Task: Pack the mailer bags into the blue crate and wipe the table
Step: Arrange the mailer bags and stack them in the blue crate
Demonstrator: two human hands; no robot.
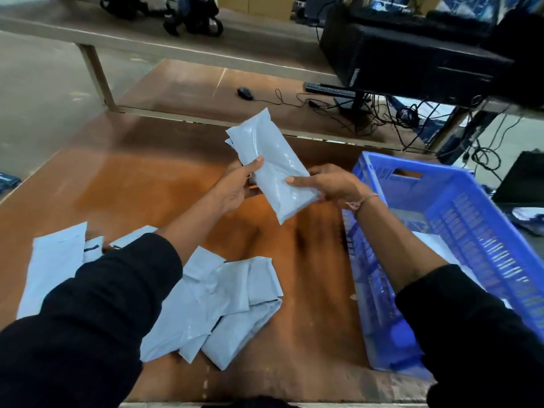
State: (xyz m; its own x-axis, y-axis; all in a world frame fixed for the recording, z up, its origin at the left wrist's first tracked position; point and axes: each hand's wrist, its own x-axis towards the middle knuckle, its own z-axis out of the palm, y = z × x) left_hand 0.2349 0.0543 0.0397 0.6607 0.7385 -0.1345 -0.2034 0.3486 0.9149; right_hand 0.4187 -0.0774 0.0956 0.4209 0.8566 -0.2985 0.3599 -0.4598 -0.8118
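Held bag: while both hands meet above the brown wooden table (123, 184), a pale grey plastic mailer bag (272, 163), folded into a long packet, is held tilted between them, clear of the tabletop.
Left hand: the left hand (235, 187) grips the packet's left edge, thumb on top.
Right hand: the right hand (332, 184) holds its lower right side, thumb across the face; a thin cord band circles that wrist.
Crate: the blue slotted plastic crate (459, 219) stands just right of the hands, with something pale lying inside.
Loose bags: a heap of grey mailer bags (223, 304) lies on the table under the left black sleeve (97, 304).
Background: a black computer mouse (245, 93) sits on a farther table.
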